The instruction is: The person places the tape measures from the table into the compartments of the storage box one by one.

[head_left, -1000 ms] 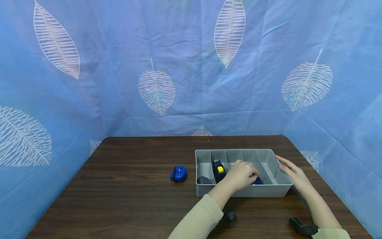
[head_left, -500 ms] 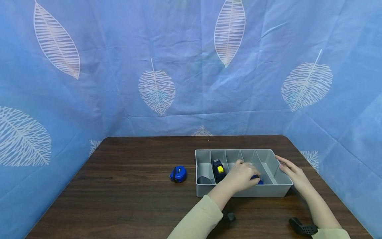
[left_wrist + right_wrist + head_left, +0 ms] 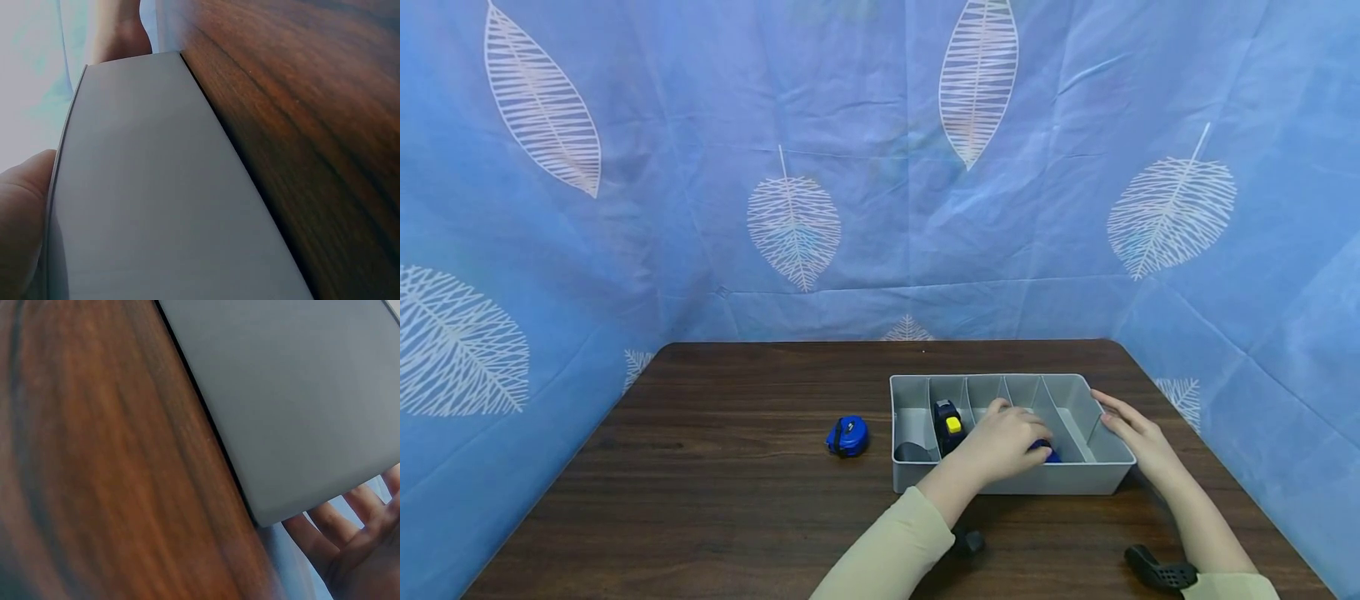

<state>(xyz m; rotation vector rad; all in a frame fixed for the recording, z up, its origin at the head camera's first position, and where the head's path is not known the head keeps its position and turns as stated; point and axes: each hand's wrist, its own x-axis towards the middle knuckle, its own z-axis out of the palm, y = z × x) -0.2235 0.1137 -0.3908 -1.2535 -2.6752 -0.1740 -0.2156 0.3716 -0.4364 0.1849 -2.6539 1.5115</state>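
Note:
A grey divided tray (image 3: 1015,479) sits on the dark wooden table. My left hand (image 3: 1006,440) reaches over its front wall into a middle compartment. There its fingers grip a blue tape measure (image 3: 1056,457), mostly hidden beneath them. In the left wrist view the thumb (image 3: 25,219) shows at the tray's rim. My right hand (image 3: 1142,437) rests against the tray's right end, fingers spread and fairly straight along the outer wall. A black tape measure with a yellow button (image 3: 953,425) stands in the second compartment from the left.
Left of the tray, a second blue tape measure (image 3: 847,437) with a black strap lies on the table (image 3: 700,500). A dark grey rounded shape (image 3: 913,452) shows in the leftmost compartment. A leaf-patterned blue cloth (image 3: 865,217) hangs behind and at both sides.
My left thumb has come down over the blue tape measure in the tray, covering more of it. The left forearm has shifted slightly left. The right hand and the tray look unmoved.

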